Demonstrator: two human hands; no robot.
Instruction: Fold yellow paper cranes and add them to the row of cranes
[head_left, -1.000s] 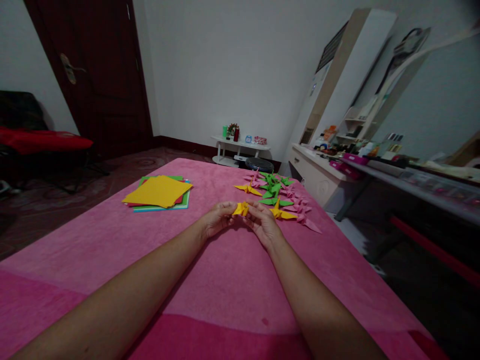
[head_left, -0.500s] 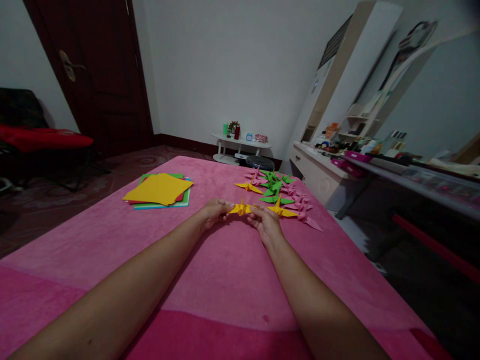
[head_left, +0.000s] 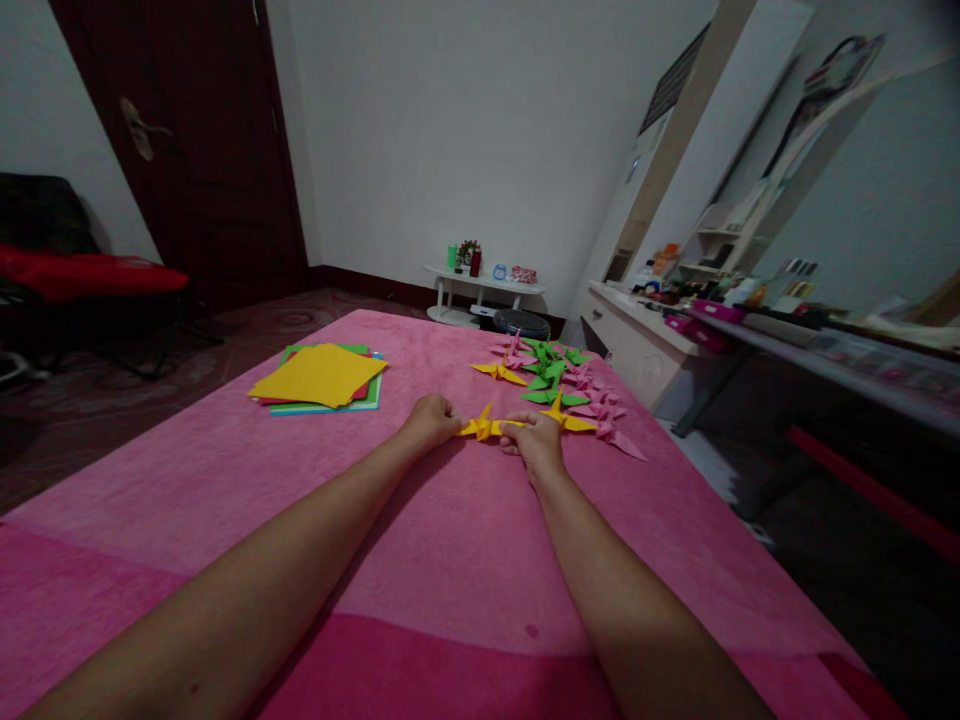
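Both hands reach out over a pink towel-covered table (head_left: 420,540). Between them is a yellow folded paper crane (head_left: 486,426), its wings spread sideways. My left hand (head_left: 432,422) pinches the left wing tip with closed fingers. My right hand (head_left: 537,438) pinches the right wing tip, fingers closed too. The crane sits low, just above or on the cloth; I cannot tell which. Just beyond my right hand lies a cluster of finished cranes (head_left: 559,385) in yellow, green and pink.
A stack of coloured paper sheets (head_left: 321,377), yellow on top, lies at the far left of the table. To the right stand a cluttered dresser (head_left: 675,320) and a mirror. A small white shelf (head_left: 484,290) and a dark door (head_left: 202,150) are behind.
The crane went from bunched between my fingers to stretched wide; my hands drew apart and moved slightly away from me, pulling its wings out sideways.
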